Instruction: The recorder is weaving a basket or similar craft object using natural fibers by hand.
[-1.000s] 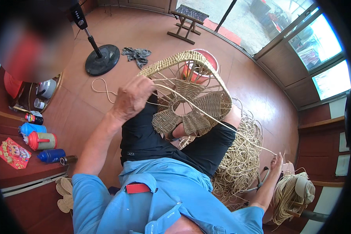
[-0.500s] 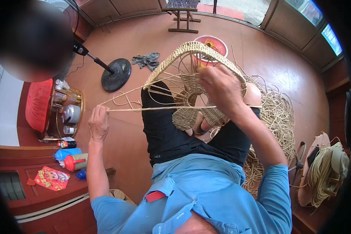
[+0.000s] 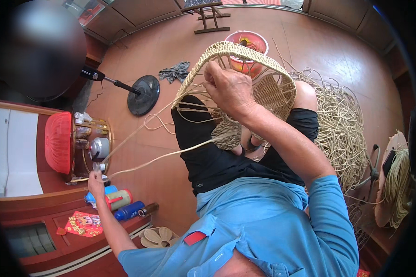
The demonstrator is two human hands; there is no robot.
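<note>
Across my knees rests a partly woven straw basket (image 3: 273, 92), with a thick braided rim, thin bare ribs and petal-shaped woven panels. My right hand (image 3: 231, 90) is over its opening, fingers curled closed just inside the far left rim; whatever they pinch is hidden. Far out to the left, my left hand (image 3: 96, 184) is closed on a straw cord (image 3: 164, 157). Two strands of this cord run from that hand to the basket: one reaches the left end of the rim, the other sags toward a woven panel. A loose loop hangs beside the rim.
A big heap of straw cord (image 3: 339, 124) lies right of my legs. Beyond the basket stands a red and white basin (image 3: 263, 44); a fan base (image 3: 143, 94) and grey rag (image 3: 174, 72) are left. Bottles (image 3: 129, 211) and a flower-shaped woven piece (image 3: 155, 238) sit lower left.
My left hand has moved farther left and lower, drawing the cord out. My right hand has shifted left across the basket toward its far left rim. The view has shifted slightly.
</note>
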